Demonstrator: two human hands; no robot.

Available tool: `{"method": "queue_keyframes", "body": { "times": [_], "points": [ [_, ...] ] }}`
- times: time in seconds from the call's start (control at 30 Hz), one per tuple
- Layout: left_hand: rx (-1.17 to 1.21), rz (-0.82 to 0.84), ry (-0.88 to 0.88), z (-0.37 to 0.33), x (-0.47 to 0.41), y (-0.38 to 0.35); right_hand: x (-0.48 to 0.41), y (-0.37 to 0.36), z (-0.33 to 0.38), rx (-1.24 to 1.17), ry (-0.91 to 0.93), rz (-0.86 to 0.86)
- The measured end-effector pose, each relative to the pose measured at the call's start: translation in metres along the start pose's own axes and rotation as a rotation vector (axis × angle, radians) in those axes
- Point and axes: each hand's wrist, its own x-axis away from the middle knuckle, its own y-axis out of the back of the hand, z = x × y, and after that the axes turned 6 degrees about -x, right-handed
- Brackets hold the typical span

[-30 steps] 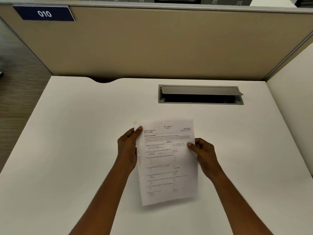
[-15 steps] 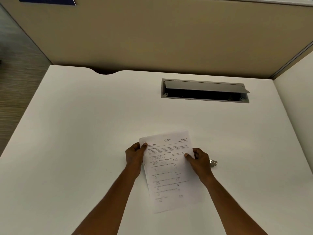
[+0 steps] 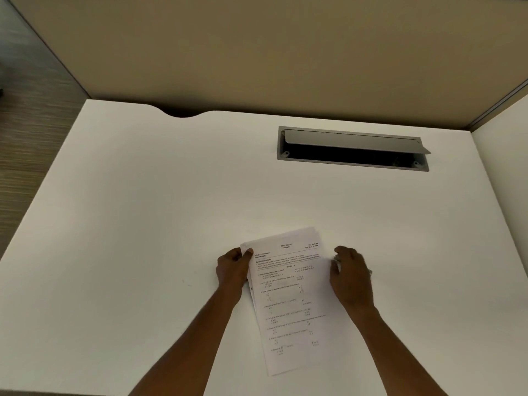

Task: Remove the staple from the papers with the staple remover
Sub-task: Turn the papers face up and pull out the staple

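The papers lie at lower centre of the desk, pinched at their upper-left corner by the left hand, probably to steady them. The right hand is curled beside them over something metallic, likely the remover; its grip cannot be told.

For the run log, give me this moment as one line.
left hand: pinches papers top-left corner | right hand: off papers' right edge, small metal object partly hidden beneath | papers: flat on desk
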Motion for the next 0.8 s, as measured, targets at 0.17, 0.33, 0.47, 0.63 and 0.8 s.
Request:
{"method": "queue_keyframes", "body": {
  "times": [0.17,0.33,0.47,0.63,0.8],
  "points": [
    [-0.052,-0.041,-0.009,0.0,-0.003,-0.004,0.003,0.007,-0.029,0.349,-0.065,0.062],
    [-0.058,-0.033,-0.017,0.002,-0.005,-0.006,0.004,0.006,-0.041,0.308,-0.054,0.088],
    [-0.044,-0.008,-0.009,0.006,-0.008,-0.002,0.0,0.008,-0.037,0.225,-0.099,0.051],
    [0.0,0.027,0.021,0.01,-0.009,0.001,-0.001,0.012,-0.007,0.158,-0.009,-0.113],
    [0.028,0.01,0.041,0.011,-0.008,-0.005,0.008,-0.016,0.049,-0.041,0.168,0.001]
  ]
}}
